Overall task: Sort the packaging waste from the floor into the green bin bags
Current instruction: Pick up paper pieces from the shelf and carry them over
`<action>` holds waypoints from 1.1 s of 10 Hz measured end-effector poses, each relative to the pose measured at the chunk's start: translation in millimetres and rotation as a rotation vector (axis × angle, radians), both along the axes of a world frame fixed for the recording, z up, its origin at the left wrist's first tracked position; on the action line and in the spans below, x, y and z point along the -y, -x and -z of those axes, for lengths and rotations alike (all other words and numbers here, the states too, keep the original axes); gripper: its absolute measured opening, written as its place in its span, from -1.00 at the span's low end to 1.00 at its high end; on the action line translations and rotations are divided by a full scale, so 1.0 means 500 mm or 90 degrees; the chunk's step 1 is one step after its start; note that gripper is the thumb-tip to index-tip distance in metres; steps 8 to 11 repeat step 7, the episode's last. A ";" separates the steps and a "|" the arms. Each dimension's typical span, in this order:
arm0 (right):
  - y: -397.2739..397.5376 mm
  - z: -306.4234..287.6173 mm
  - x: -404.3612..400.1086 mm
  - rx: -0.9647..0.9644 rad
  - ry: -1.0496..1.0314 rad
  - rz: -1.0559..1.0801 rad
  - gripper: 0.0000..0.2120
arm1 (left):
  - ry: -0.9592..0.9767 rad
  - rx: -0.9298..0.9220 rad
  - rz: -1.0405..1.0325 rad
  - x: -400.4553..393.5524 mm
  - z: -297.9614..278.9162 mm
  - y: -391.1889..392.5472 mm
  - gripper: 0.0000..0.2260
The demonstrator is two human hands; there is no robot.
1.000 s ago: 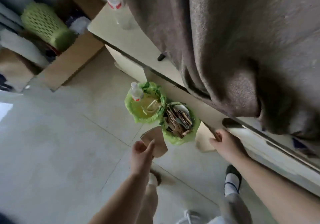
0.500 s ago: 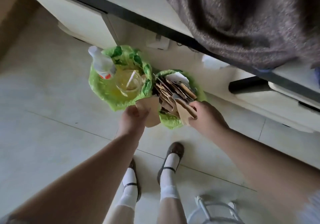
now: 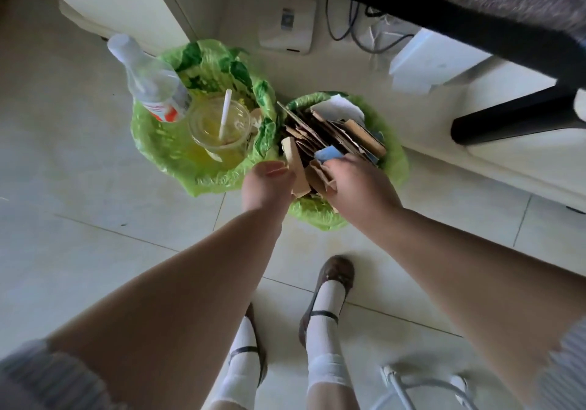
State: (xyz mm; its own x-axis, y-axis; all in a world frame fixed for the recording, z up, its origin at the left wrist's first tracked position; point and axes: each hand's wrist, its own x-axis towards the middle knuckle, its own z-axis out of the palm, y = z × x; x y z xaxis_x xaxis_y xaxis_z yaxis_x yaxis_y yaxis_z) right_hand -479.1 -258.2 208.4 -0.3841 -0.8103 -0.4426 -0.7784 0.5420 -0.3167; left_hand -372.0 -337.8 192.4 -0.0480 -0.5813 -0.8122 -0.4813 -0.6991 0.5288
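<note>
Hands at 2 green bin bags on the tiled floor (image 3: 79, 206).

The left hand (image 3: 266, 184) pinches a tan cardboard strip (image 3: 295, 168), its grip closed on the strip's near end while the far end leans into the right bag (image 3: 394, 159), which is packed with cardboard scraps (image 3: 329, 134). The right hand (image 3: 358, 187) presses down among them, grip closed on a brown piece (image 3: 317, 173). The left bag (image 3: 158, 146) holds a clear bottle (image 3: 149, 83) and a plastic cup (image 3: 218, 127) with a straw.

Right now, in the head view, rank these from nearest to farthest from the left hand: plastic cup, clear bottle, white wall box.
1. Plastic cup, up-left of the left hand, in the left bag.
2. Clear bottle, farther left.
3. White wall box, above, under the desk.
</note>
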 end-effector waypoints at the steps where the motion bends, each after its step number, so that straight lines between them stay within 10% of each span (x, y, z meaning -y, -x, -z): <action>1: -0.003 0.001 -0.004 0.027 0.018 0.008 -0.91 | 0.021 0.036 0.018 0.005 0.007 0.002 -0.72; 3: 0.017 0.004 -0.005 0.189 0.006 0.001 -0.72 | 0.075 0.059 0.129 0.007 0.029 0.009 -0.87; 5: 0.015 0.064 0.015 -0.063 0.010 -0.058 -0.85 | 0.132 0.106 0.249 0.021 0.067 0.007 -0.91; 11: -0.013 0.102 0.032 -0.039 -0.051 -0.040 -0.82 | 0.170 0.139 0.349 0.026 0.063 0.021 -0.80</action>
